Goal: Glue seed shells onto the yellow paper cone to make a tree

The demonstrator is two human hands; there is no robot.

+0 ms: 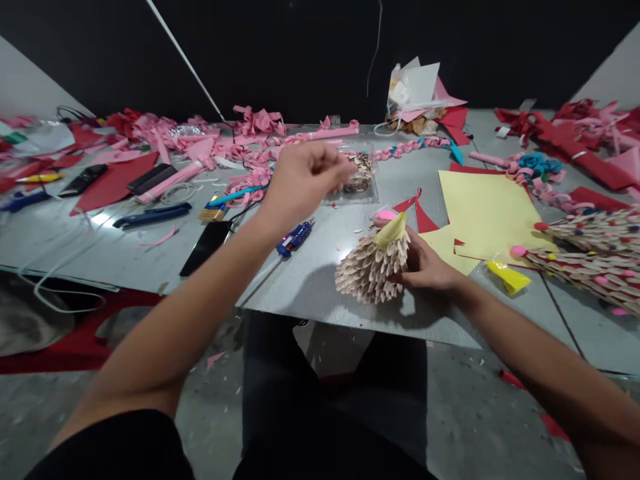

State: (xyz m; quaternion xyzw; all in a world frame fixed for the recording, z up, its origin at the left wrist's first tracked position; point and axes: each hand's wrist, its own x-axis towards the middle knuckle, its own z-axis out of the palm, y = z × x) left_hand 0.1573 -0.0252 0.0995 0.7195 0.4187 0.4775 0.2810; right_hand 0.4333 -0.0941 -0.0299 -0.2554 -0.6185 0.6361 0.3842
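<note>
My right hand [427, 263] grips a paper cone [375, 267] covered in overlapping rows of pale, shell-like pieces. The cone's bare yellow tip points up, and its lower edge is close to the table's front edge. My left hand [305, 177] is raised over the table with thumb and fingers pinched together; whatever they may hold is too small to make out. Just beyond those fingertips lies a clear plastic tray [374, 193] with more pale shell-like pieces [361, 175] in it. A small blue tool [295, 239] rests on the table between my forearms.
Yellow paper sheets [487, 213] lie to the right, near two finished-looking decorated cones [595, 267]. Pink paper strips [165, 130] are heaped at the back left. A black phone-like slab [205, 248] and a dark blue cutter [153, 215] are on the left.
</note>
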